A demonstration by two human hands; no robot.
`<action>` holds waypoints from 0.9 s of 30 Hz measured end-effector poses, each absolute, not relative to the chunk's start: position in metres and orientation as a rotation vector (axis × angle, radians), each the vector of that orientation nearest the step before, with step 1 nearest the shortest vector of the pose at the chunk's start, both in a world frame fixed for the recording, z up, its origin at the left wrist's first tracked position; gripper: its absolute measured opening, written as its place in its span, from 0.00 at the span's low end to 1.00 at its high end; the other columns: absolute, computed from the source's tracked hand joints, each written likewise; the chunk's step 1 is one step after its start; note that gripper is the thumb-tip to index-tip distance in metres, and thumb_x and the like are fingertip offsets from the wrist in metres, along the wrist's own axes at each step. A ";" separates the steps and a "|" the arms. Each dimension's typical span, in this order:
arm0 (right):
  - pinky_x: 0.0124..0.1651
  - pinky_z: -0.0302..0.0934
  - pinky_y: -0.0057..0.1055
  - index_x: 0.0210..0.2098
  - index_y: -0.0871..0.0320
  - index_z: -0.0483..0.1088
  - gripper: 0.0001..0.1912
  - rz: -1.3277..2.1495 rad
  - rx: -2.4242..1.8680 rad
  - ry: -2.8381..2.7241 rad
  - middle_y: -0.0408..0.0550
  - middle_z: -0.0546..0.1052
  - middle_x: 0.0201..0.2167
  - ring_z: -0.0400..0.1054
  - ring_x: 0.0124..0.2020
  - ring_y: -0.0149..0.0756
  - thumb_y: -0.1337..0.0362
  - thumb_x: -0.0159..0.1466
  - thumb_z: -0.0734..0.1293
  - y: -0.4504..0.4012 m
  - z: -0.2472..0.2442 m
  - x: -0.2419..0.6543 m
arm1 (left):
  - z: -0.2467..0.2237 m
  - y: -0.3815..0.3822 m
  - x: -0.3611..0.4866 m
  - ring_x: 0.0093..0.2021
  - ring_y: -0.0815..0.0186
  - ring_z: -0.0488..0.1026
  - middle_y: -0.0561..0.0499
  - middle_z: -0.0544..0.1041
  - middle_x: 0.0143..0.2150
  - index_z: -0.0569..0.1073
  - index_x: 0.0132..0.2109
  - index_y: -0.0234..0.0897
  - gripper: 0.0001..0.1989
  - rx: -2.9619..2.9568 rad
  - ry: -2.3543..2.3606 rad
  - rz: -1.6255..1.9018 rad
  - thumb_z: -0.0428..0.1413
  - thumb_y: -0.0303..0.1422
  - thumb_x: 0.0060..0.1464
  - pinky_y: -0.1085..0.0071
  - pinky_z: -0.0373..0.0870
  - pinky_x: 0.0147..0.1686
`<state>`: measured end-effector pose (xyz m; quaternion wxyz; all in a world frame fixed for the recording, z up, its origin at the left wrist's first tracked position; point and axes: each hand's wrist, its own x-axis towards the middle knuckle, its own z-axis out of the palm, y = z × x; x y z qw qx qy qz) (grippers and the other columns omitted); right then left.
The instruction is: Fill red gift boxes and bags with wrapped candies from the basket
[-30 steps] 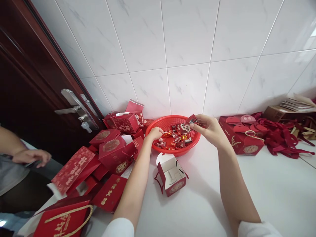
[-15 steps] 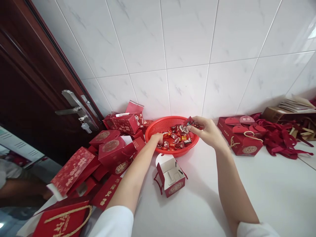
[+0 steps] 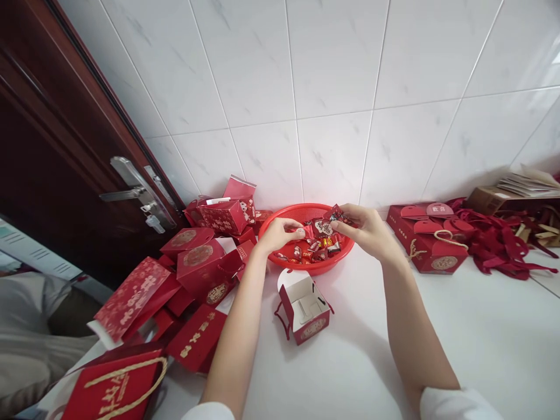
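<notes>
A red plastic basket (image 3: pixel 312 268) stands against the wall with several wrapped candies (image 3: pixel 321 255) in it. Over its left side my left hand (image 3: pixel 281 234) is closed, thumb and fingers pinching a small red-wrapped candy (image 3: pixel 307 233). My right hand (image 3: pixel 365 228), at the basket's right rim, is closed on wrapped candies (image 3: pixel 336 214) in dark red wrappers; how many is hidden by the fingers. In front of the basket sits a small red gift box (image 3: pixel 311 333), its lid up, white inside, with a dark red cord handle at each side.
Red gift boxes (image 3: pixel 199 262) lie heaped on the left, with a rope-handled red bag (image 3: pixel 111 388) nearest me. To the right are a closed red box (image 3: pixel 431 245), dark red ribbons (image 3: pixel 494 239) and a cardboard box (image 3: pixel 485 201). Another person's clothing (image 3: pixel 39 344) shows at the left edge.
My left hand has risen from among the candies and moved toward my right hand, now with a candy in its fingers. My right hand has barely moved. The person at left has come further into view.
</notes>
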<state>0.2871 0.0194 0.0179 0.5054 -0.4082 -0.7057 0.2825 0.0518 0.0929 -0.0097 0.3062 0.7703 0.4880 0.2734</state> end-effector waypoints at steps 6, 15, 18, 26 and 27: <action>0.40 0.66 0.36 0.36 0.57 0.76 0.14 0.776 -0.870 -1.658 0.47 0.78 0.33 0.72 0.37 0.40 0.52 0.60 0.72 0.012 0.021 0.283 | 0.017 0.026 0.035 0.38 0.61 0.76 0.48 0.82 0.38 0.83 0.43 0.36 0.17 2.002 1.012 0.316 0.65 0.36 0.44 0.72 0.70 0.38; 0.37 0.65 0.35 0.38 0.56 0.77 0.14 0.735 -0.899 -1.857 0.48 0.78 0.34 0.71 0.36 0.41 0.52 0.63 0.70 -0.003 0.027 0.273 | -0.011 -0.004 0.029 0.46 0.55 0.74 0.48 0.79 0.46 0.83 0.43 0.44 0.15 2.092 1.578 0.314 0.64 0.39 0.47 0.69 0.69 0.43; 0.37 0.64 0.32 0.39 0.56 0.76 0.10 0.758 -0.817 -2.048 0.46 0.78 0.35 0.70 0.35 0.38 0.56 0.64 0.69 -0.005 0.025 0.266 | -0.013 -0.007 0.018 0.46 0.55 0.75 0.48 0.79 0.47 0.82 0.47 0.43 0.20 2.041 1.561 0.275 0.64 0.37 0.44 0.70 0.69 0.42; 0.34 0.60 0.29 0.37 0.57 0.76 0.08 0.719 -0.605 -2.599 0.46 0.78 0.33 0.68 0.30 0.33 0.71 0.65 0.64 -0.003 0.010 0.239 | -0.011 0.007 0.006 0.39 0.60 0.79 0.52 0.82 0.41 0.79 0.49 0.37 0.25 1.912 1.221 0.156 0.63 0.29 0.38 0.73 0.71 0.38; 0.34 0.60 0.29 0.37 0.58 0.76 0.08 0.687 -0.617 -2.588 0.46 0.77 0.33 0.68 0.31 0.34 0.72 0.65 0.64 -0.003 0.009 0.237 | -0.012 0.009 0.006 0.39 0.60 0.79 0.52 0.81 0.39 0.79 0.48 0.37 0.24 1.915 1.190 0.160 0.63 0.28 0.38 0.73 0.71 0.38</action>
